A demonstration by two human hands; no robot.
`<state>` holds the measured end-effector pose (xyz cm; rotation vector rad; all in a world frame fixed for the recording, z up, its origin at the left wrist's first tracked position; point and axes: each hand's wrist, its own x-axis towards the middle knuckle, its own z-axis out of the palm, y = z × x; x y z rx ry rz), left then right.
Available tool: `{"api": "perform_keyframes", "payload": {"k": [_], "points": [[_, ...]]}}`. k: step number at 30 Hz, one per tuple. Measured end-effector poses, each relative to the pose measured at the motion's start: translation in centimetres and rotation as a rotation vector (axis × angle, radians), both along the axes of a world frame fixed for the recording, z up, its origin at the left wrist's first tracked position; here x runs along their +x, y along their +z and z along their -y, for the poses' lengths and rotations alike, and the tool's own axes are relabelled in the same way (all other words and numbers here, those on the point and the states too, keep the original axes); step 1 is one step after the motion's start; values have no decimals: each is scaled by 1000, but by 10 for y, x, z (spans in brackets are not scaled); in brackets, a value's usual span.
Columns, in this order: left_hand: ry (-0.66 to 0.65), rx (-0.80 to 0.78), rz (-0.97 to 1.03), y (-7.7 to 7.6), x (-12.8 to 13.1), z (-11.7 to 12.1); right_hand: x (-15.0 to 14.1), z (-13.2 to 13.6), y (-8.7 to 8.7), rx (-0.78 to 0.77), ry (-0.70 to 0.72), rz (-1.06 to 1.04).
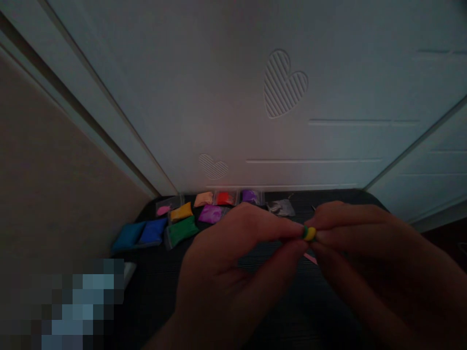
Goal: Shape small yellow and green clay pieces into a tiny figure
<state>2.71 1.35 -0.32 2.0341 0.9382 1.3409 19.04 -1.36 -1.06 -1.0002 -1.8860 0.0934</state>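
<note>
The left hand point(222, 262) and right hand point(383, 253) pinch a small green-and-yellow piece point(310, 234); squeezing hard could flatten it, a slack hold drop it onto the bench point(156, 282) beneath it.

The left hand point(219, 277) is sitting to the left of the small green-and-yellow piece point(310, 234), its index finger point(266, 227) extending towards the piece while its thumb point(275, 274) is slanting up from below it; both tips are pinching the piece's left side. The left wrist point(162, 336) is showing well below and left of the piece. The right hand point(386, 253) is mirroring this from the piece's right, fingers bending inward, thumb point(350, 284) angling up from below right, tips gripping the piece's right side.
</note>
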Motion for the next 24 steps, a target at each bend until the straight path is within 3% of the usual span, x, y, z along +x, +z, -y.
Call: {"api": "perform_keyframes", "payload": {"k": [12,20,24], "points": [[82,42,7,-2,3,1,-3,1,1,8,-50,37],[45,74,46,-6,3,4,-6,2,-1,52,-115,-6],[139,37,96,-7,8,12,-6,3,-3,30,-111,-4]]}}
